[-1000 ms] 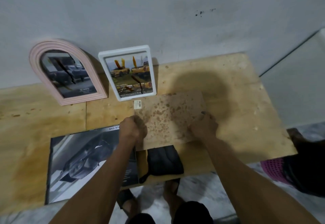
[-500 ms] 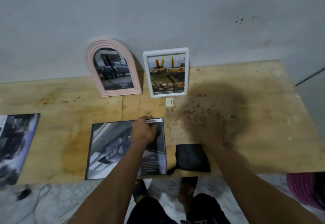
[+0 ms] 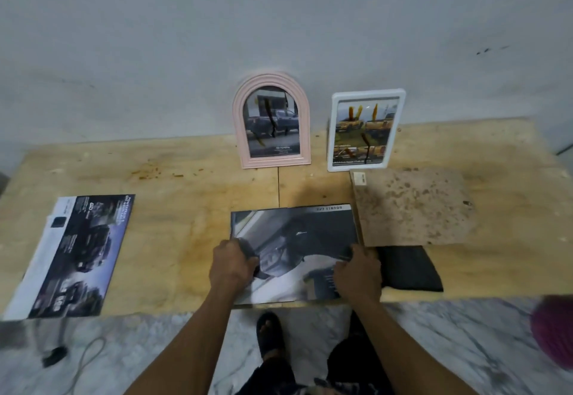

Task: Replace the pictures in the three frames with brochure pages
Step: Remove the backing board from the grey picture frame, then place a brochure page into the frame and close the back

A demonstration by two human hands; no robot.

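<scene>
Both hands down on a glossy dark car brochure (image 3: 294, 239) lying flat at the near edge of the pale plywood tabletop (image 3: 186, 208), open to a grey-and-black spread of a vehicle, with a small line of upside-down lettering along its far edge and a block of fine print near its lower right; left hand (image 3: 231, 266) curled over the brochure's left edge, thumb and fingers seeming pinched on the page there; right hand (image 3: 356, 273) pressed on the lower right corner, fingers bent, whether gripping a page or only pressing impossible to tell; hands apart, one at each side of the spread. Beyond the left hand, leaning upright on the grey wall, an arched pink plastic frame (image 3: 271, 120) holding a picture of a dark pickup truck; beyond the right hand, a white rectangular frame (image 3: 366, 131) with yellow trucks pictured inside. Just past the right hand, a speckled brown backing board (image 3: 409, 205) lying flat, a small white label at its far left corner; right beside that hand, a black folded cloth (image 3: 409, 270). Far out to the left of the left hand, a loose dark blue brochure page (image 3: 77, 255) with white margins, flat on the wood.
</scene>
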